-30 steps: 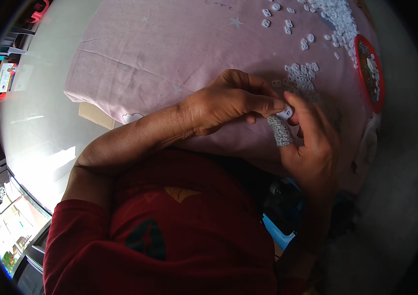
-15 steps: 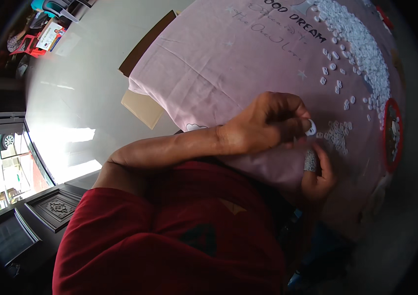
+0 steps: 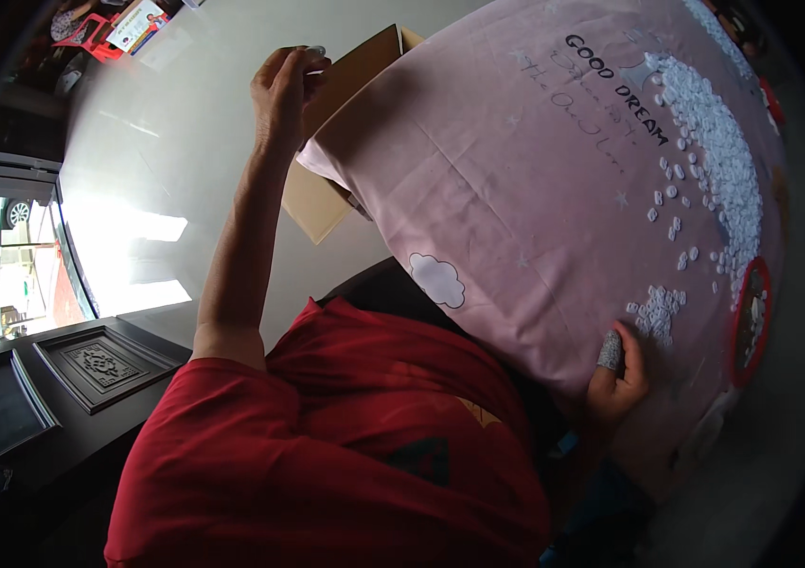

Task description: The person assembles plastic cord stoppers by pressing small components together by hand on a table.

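My left hand (image 3: 281, 90) is raised at the far left, beside the cardboard box (image 3: 350, 80) at the table's edge. Its fingertips pinch a small pale oval piece (image 3: 317, 50), partly hidden by the fingers. On the pink cloth (image 3: 478, 189) at the right lies my right hand (image 3: 618, 374), its fingers a little apart and nothing seen in them. One of its fingers wears a glittery grey wrap (image 3: 610, 351). Just beyond those fingertips is a small cluster of white pieces (image 3: 660, 310). A long heap of similar white pieces (image 3: 719, 142) curves along the right side.
A red-rimmed round container (image 3: 751, 327) with white bits inside sits at the table's right edge. Another cardboard flap (image 3: 317, 204) juts out below the cloth's left corner. Dark carved furniture (image 3: 104, 364) stands at the lower left, and a red chair (image 3: 90, 36) is far off.
My left hand has swung up and leftward, from beside the right hand to the cardboard box, carrying a small white piece. My right hand stays by the small cluster. The view has shifted.
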A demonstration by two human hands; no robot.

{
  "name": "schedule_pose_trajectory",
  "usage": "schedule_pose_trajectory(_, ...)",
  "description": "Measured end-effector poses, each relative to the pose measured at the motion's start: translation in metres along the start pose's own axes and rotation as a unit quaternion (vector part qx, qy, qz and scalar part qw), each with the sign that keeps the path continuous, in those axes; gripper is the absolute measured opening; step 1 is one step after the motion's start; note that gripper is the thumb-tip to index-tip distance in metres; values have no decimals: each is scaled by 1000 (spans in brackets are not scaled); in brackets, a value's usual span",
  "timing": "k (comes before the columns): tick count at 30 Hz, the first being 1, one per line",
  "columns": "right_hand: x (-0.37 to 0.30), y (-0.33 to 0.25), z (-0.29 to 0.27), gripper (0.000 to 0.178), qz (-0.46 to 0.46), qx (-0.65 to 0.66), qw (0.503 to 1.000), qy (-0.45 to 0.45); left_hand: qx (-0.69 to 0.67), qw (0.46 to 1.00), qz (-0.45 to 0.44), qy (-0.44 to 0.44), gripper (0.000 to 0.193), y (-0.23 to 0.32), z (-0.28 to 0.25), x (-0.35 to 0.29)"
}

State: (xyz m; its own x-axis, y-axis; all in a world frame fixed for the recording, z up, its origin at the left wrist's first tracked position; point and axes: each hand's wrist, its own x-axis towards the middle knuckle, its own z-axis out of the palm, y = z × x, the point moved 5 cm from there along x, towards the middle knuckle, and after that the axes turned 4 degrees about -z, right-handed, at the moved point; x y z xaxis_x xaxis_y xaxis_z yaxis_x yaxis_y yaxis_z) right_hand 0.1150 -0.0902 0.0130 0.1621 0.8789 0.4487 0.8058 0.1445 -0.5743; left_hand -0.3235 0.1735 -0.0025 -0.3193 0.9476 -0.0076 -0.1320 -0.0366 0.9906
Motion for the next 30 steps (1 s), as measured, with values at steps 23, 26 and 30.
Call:
schedule_pose_trajectory(23,18,34,-58,33,14,-150,989,-1,371,810,249,-379,22,16,240,-99)
schedule_pose_trajectory(26,15,42,-65,30,85,-93,992,33,272,747,231,-560,19,12,292,-160)
schedule_pose_trajectory(30,3,48,-66,29,82,-101,991,18,262,642,384,-610,19,-20,331,-235)
